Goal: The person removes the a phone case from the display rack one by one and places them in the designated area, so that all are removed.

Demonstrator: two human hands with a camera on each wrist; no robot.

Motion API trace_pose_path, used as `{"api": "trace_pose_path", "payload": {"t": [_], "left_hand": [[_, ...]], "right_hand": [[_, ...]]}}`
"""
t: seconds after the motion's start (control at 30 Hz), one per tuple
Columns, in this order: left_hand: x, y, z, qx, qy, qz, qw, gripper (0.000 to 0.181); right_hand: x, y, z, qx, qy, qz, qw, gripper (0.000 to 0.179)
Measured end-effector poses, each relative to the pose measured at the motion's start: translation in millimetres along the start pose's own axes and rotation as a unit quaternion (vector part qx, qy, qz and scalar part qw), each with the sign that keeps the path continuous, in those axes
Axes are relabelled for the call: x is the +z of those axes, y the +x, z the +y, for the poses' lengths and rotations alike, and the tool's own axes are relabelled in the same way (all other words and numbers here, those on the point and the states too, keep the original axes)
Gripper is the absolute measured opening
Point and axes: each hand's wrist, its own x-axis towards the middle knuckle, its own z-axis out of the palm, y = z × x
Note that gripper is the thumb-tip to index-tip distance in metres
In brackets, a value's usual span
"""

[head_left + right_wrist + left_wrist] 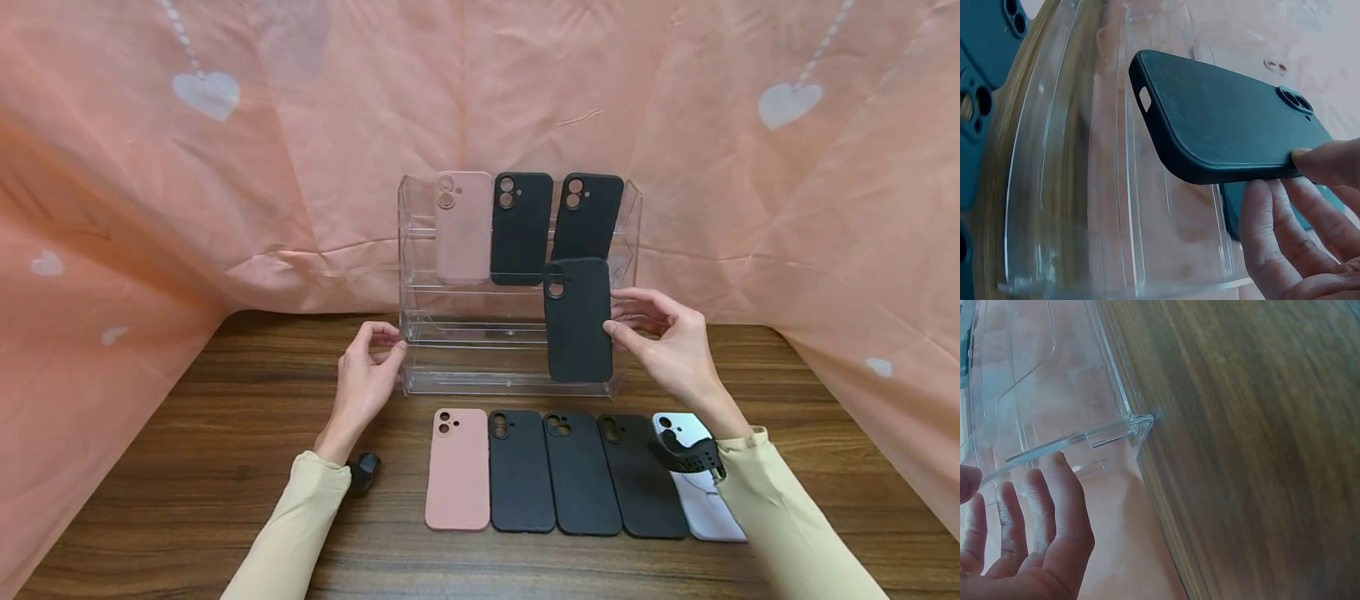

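- Right hand (660, 342): we record it partly closed in a pinch, thumb on one side and fingers on the other, gripping the held case by its right long edge.
- Held case (579, 325): black, camera cutout at upper left; we find it in front of the rack's right part, covering the lower end of the right black case. Whether its bottom end touches the rack we cannot tell.
- Left hand (367, 375): fingers bent and slightly spread, thumb opposite; we see it lightly gripping the rack's left edge.
- Rack (472, 388): clear, tiered, upright on the table (150, 467).
- Rack, upper row, left to right: we list one pink case (465, 237), one middle black case (522, 237) just beside it, and one right black case (592, 218), tilted to the right.
- Table, row before the rack, left to right: we count a second pink case (459, 479), three flat black cases (583, 483) and a white case (708, 504), the last partly hidden by a black strap (686, 454) on the right wrist.
- Backdrop: we note pink cloth (360, 142) with white hearts (206, 93).
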Motion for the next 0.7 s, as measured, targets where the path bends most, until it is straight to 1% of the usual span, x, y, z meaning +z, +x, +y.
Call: {"api": "trace_pose_path", "payload": {"t": [0.13, 0.23, 0.47, 0.6, 0.7], "left_hand": [[-0.3, -0.3, 0.8, -0.001, 0.001, 0.0, 1.0, 0.02], [-0.1, -0.4, 0.5, -0.002, 0.005, 0.001, 1.0, 0.019], [0.1, 0.0, 0.8, -0.002, 0.005, 0.003, 1.0, 0.02], [-0.1, -0.3, 0.8, -0.002, 0.004, 0.003, 1.0, 0.02], [0.3, -0.3, 0.5, -0.002, 0.008, 0.003, 1.0, 0.02]], "right_hand": [[-10, -5.7, 1, 0.022, 0.011, -0.001, 0.9997, 0.042], [-19, -10.4, 2, 0.03, 0.011, -0.002, 0.9995, 0.043], [-41, -21.0, 8, 0.029, -0.032, -0.005, 0.9991, 0.047], [-52, -26.9, 12, 0.045, -0.031, -0.005, 0.9985, 0.046], [-59, -32.7, 15, 0.061, -0.047, -0.004, 0.997, 0.044]]}}
